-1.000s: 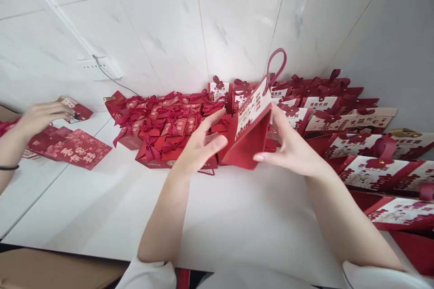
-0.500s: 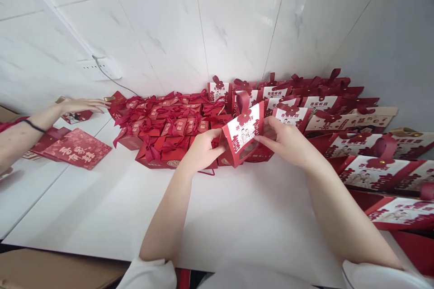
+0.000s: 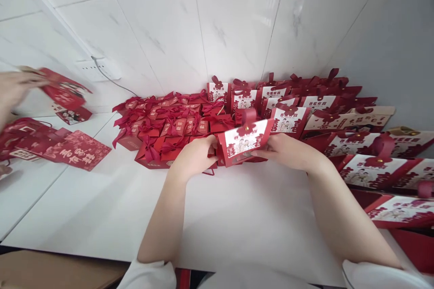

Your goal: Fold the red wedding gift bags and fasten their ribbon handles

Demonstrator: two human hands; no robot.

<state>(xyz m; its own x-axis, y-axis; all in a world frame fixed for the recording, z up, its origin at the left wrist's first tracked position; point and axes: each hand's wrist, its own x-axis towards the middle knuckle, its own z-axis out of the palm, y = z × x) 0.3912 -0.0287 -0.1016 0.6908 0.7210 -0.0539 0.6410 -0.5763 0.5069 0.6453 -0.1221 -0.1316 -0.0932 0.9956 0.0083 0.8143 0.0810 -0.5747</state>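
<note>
Both my hands hold a small red gift bag (image 3: 242, 142) with a white printed front and a red ribbon handle. It rests low on the white table (image 3: 217, 221), close against the packed boxes. My left hand (image 3: 195, 156) grips its left side with the fingers curled. My right hand (image 3: 286, 151) pinches its right edge. Directly behind the bag sits a block of several small red boxes with ribbon bows (image 3: 166, 124).
Rows of matching red and white gift bags (image 3: 339, 117) fill the back right and right edge. At far left another person's hand (image 3: 13, 88) lifts a red bag (image 3: 64, 92) above flat red bags (image 3: 76, 151). A brown carton (image 3: 57, 273) lies below the table's front edge.
I have lowered the gift bag from a tilted, raised hold down beside the boxes, its printed front now facing up. The other person's hand has picked up a red bag and raised it.
</note>
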